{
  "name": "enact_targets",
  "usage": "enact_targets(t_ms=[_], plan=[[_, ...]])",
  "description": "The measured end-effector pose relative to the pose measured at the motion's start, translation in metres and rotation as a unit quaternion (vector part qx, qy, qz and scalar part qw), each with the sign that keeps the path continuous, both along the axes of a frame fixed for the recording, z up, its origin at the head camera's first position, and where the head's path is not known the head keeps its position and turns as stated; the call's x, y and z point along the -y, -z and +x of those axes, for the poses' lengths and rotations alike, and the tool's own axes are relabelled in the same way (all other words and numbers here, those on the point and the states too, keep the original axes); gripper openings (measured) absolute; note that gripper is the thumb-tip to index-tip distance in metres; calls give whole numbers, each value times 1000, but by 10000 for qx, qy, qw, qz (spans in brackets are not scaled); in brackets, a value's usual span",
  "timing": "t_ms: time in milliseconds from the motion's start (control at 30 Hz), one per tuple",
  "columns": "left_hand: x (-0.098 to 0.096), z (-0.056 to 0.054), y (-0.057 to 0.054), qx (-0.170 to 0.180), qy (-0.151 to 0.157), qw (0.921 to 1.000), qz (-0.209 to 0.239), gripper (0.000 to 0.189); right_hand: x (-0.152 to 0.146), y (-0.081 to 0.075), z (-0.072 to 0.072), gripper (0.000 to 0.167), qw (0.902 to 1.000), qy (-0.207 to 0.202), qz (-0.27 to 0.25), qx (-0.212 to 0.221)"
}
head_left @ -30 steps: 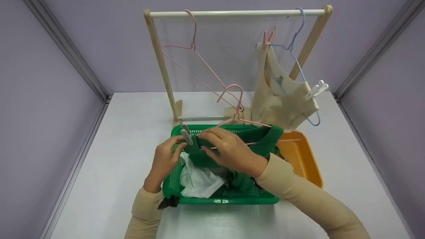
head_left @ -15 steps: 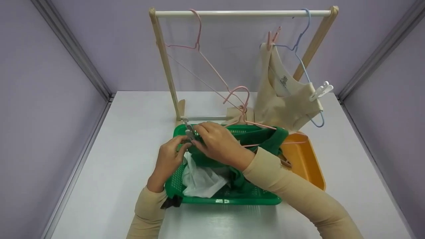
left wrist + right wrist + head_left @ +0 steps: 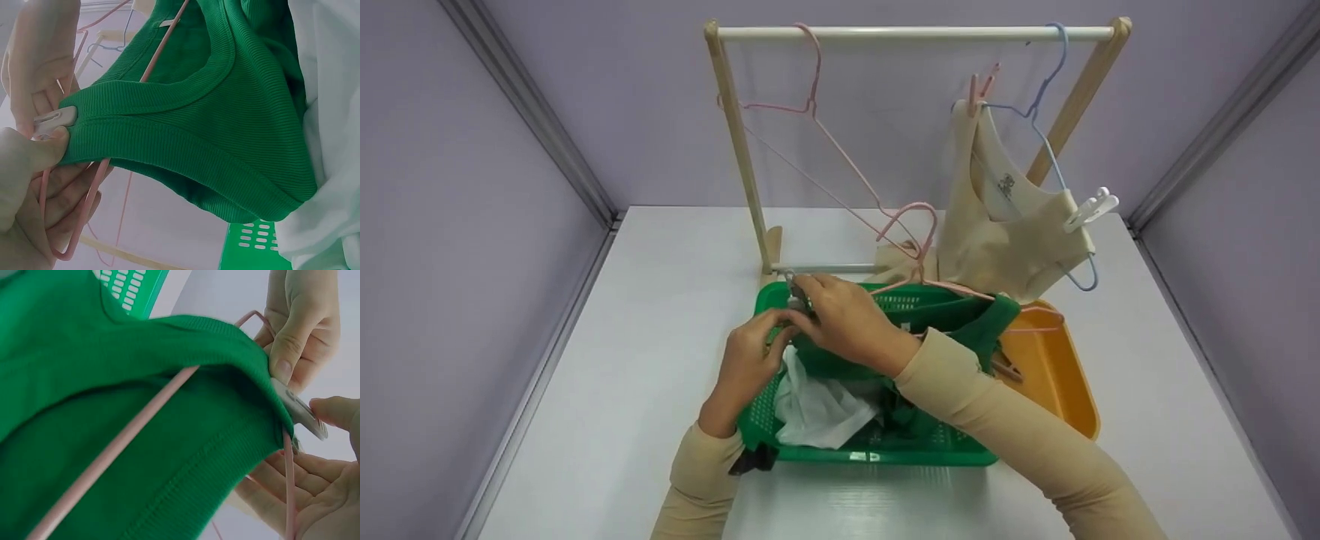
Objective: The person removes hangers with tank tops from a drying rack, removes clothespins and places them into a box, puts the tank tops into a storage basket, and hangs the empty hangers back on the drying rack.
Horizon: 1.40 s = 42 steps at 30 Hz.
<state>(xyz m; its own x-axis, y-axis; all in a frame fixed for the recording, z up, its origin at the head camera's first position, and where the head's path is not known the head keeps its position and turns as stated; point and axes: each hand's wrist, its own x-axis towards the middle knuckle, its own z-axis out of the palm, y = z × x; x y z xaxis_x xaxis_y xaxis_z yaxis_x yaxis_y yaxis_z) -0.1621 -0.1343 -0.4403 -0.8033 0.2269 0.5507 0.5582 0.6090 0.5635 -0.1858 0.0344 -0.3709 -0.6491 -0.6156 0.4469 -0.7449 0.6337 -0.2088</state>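
A green ribbed sleeveless top is draped over a pink hanger above the basket. At its left shoulder strap a white clothespin clips the fabric over the hanger's end. My left hand pinches the strap beside the clothespin, its thumb against the clip in the left wrist view. With thumb and fingers, my right hand pinches the clothespin's handle end. Both hands nearly touch, and in the head view they cover most of the clothespin.
White cloth lies in the green basket. Right of it, an orange tray holds a brown clothespin. Behind, a rack carries another pink hanger and a beige top clipped to a blue hanger.
My right hand has shifted from the strap and hanger onto the clothespin, closing in on my left hand. The clothespin, plainly visible earlier, is now mostly covered. The head view has shifted slightly.
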Motion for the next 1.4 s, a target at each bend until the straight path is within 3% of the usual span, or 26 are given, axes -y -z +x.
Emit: enact_targets(t_ms=[367, 633, 1067, 1400], plan=[[0, -2, 0, -157, 23, 9999, 58, 14, -1, -4, 4, 31, 9961, -336, -445, 690], [1, -1, 1, -81, -8, 10000, 44, 15, -3, -5, 7, 26, 9924, -582, -653, 870], [2, -2, 3, 38, 102, 9998, 181, 16, -5, -3, 8, 14, 9910, -948, -745, 587], [1, -4, 4, -301, 162, 9993, 175, 18, -7, -2, 5, 12, 9903, -1163, -694, 302]])
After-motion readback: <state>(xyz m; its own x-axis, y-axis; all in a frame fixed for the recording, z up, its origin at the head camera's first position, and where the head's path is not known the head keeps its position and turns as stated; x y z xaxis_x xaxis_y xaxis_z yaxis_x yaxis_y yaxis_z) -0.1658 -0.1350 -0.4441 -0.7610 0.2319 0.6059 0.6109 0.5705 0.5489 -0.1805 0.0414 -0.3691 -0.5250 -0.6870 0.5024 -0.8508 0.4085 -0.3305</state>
